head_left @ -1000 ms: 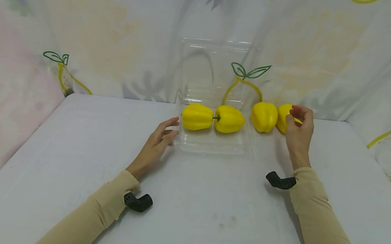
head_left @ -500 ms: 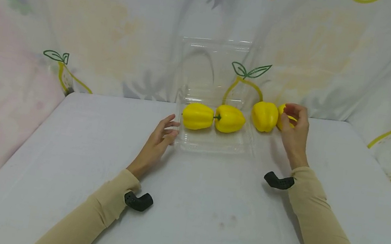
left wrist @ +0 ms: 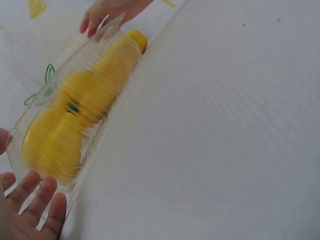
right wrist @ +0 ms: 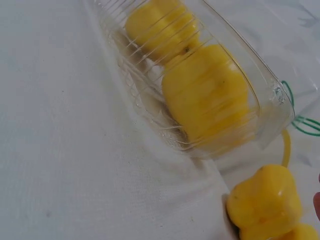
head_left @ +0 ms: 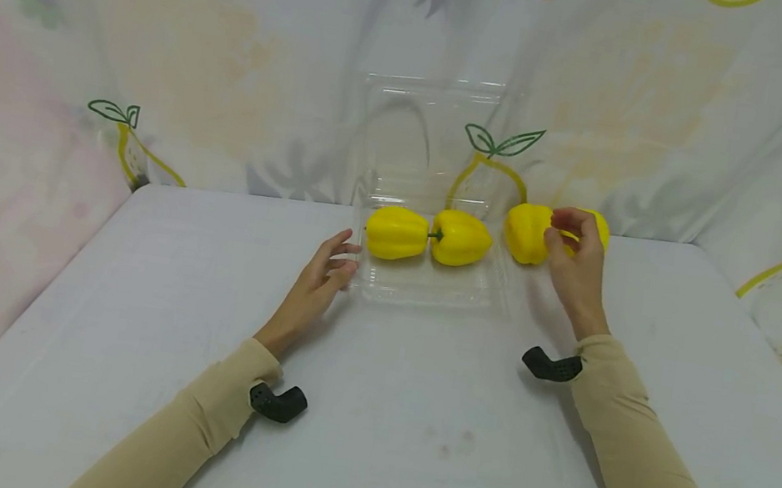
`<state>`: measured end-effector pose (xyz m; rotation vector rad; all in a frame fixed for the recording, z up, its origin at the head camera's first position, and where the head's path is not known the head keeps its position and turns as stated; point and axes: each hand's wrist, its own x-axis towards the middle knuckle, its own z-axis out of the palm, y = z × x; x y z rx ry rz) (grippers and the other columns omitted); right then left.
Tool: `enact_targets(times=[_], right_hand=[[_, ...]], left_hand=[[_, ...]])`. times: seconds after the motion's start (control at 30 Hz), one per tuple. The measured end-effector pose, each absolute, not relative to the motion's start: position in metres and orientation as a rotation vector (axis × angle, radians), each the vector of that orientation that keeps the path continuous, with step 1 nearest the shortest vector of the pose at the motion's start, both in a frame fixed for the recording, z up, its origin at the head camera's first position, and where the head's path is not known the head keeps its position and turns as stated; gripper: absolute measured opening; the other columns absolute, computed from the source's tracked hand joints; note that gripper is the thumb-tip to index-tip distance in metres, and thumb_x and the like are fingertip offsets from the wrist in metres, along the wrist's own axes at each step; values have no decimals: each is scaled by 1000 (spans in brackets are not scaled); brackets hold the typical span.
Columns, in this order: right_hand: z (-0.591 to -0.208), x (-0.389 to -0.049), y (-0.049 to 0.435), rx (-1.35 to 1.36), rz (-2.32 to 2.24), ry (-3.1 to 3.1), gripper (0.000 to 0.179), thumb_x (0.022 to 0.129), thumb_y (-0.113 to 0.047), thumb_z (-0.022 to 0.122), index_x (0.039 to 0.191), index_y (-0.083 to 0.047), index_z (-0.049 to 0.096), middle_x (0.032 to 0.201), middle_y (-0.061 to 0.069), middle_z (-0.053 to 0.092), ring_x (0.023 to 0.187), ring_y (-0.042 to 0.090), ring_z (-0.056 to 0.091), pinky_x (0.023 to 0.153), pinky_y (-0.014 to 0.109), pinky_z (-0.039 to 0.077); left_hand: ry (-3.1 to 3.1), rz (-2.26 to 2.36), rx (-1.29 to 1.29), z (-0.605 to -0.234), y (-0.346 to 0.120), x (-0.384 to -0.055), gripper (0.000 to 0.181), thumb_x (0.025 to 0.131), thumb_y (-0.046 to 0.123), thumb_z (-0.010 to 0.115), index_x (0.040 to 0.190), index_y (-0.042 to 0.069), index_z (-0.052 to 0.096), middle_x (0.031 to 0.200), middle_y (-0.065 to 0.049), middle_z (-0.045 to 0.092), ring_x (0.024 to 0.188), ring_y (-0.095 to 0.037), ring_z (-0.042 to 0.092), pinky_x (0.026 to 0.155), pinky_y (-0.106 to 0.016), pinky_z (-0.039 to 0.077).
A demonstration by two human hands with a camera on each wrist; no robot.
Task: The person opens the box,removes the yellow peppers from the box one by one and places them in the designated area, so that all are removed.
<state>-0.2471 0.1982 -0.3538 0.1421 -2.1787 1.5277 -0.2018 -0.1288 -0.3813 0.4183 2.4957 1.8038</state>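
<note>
Two yellow bell peppers (head_left: 396, 234) lie stem to stem in a clear plastic clamshell box (head_left: 429, 290), its lid (head_left: 403, 132) raised against the backdrop. My left hand (head_left: 312, 283) is at the box's left end; in the left wrist view its spread fingers (left wrist: 44, 192) rest along the end wall. Right of the box stands a third bell pepper (head_left: 526, 235). My right hand (head_left: 578, 276) hovers with loosely bent fingers in front of the gap between it and a fourth pepper (head_left: 601, 228), which is mostly hidden behind the hand. Nothing shows in the right hand's grasp.
A white cloth covers the table (head_left: 369, 443). Behind it hangs a lemon-print curtain (head_left: 276, 50), close to the box lid and the loose peppers. A black curved piece (head_left: 551, 365) sticks out from each sleeve at the wrist.
My right hand has moved left, from in front of the far right pepper toward the one nearer the box. The left hand, box and peppers keep their places.
</note>
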Motion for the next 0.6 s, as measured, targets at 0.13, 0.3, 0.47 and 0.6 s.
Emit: enact_targets(times=[0.13,0.3,0.47,0.6], right_hand=[[-354,-246,195,176,1524,-2187,29,91,1,51,119,11,47,113,19,52,107,23,49,96,26,41],[-352,-244,191,233,1492,-2221,31,91,0,52,120,11,47,116,23,53,108,28,49,96,25,42],[-350,-243,187,295,1484,-2237,31,91,2,53,120,11,48,118,24,53,109,31,50,99,31,44],[-350,-243,183,336,1479,-2260,32,91,2,54,121,11,48,120,24,53,111,32,50,102,46,42]], left_hand=[[2502,1799,421,-380,-128,-201,54,101,14,42,149,2,19,142,-23,39,124,-37,46,95,-43,46],[2500,1806,436,-380,-127,-201,54,101,14,42,149,1,19,141,-23,40,124,-37,47,94,-42,46],[2503,1801,432,-380,-128,-201,55,101,15,42,149,3,19,141,-22,40,124,-36,47,93,-37,46],[2515,1790,424,-380,-129,-200,54,101,15,43,149,4,20,142,-22,40,124,-35,47,89,-27,46]])
